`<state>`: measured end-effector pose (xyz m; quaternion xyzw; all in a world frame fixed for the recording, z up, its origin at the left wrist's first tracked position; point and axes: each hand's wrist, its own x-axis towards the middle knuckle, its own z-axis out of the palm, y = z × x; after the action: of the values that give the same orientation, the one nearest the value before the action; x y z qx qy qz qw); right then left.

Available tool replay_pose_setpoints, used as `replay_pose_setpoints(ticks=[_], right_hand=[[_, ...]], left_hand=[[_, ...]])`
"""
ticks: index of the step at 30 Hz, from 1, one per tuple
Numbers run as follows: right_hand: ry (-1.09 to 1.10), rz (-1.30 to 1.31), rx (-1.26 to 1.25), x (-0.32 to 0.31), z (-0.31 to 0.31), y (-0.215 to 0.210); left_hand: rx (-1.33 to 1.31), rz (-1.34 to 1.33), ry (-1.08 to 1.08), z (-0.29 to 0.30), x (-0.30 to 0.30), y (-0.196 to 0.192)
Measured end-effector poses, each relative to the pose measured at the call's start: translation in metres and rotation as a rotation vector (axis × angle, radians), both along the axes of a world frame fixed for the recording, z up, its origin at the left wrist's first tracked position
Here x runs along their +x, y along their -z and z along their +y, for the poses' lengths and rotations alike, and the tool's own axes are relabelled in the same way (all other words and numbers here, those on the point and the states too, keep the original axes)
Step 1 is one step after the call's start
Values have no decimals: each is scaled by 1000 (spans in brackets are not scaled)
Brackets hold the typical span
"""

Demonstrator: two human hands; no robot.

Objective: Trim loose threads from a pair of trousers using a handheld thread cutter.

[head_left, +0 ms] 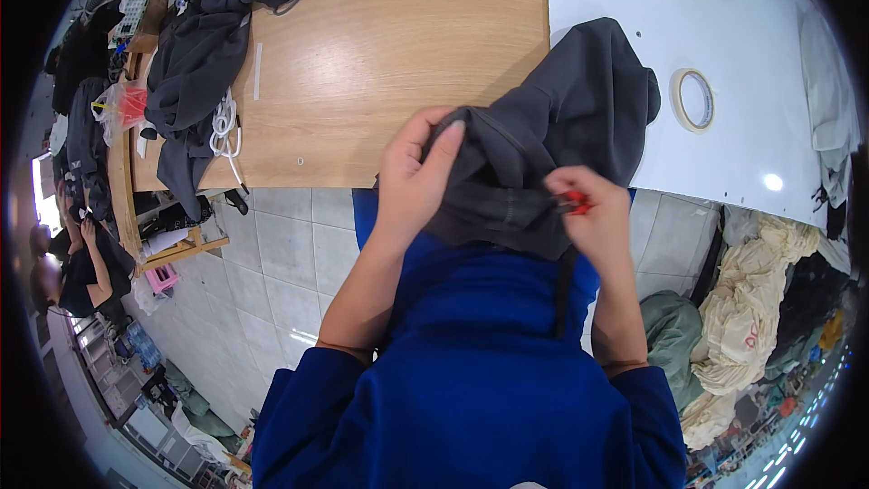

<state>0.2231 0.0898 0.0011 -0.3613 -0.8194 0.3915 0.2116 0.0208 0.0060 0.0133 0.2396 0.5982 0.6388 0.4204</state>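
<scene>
steadily tension the grey cloth that the person's left hand pinches; the right hand clasps a red tool, possibly snips: angle its tip off folds.

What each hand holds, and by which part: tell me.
The left hand pinches the dark grey garment by a folded edge. The right hand grips a small red-handled tool by its handle; blur hides its exact kind.

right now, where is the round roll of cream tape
In the head view, the round roll of cream tape lies toward the right on the smooth white tabletop, just right of the dark grey fabric garment, not touching it.
</scene>
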Motion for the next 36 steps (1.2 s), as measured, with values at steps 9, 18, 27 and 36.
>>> replay_pose_setpoints(ticks=[9,18,27,36], right_hand=[[290,395,-444,26,19,-15],[97,-267,91,-23,0,11],[317,360,-681,8,17,-3],[-226,-174,146,-20,-8,-18]], left_hand=[[-38,1107,-130,-6,-17,-6],[-210,1190,569,-22,18,-13],[-128,1219,422,-39,24,-3],[103,1288,383,-60,37,18]])
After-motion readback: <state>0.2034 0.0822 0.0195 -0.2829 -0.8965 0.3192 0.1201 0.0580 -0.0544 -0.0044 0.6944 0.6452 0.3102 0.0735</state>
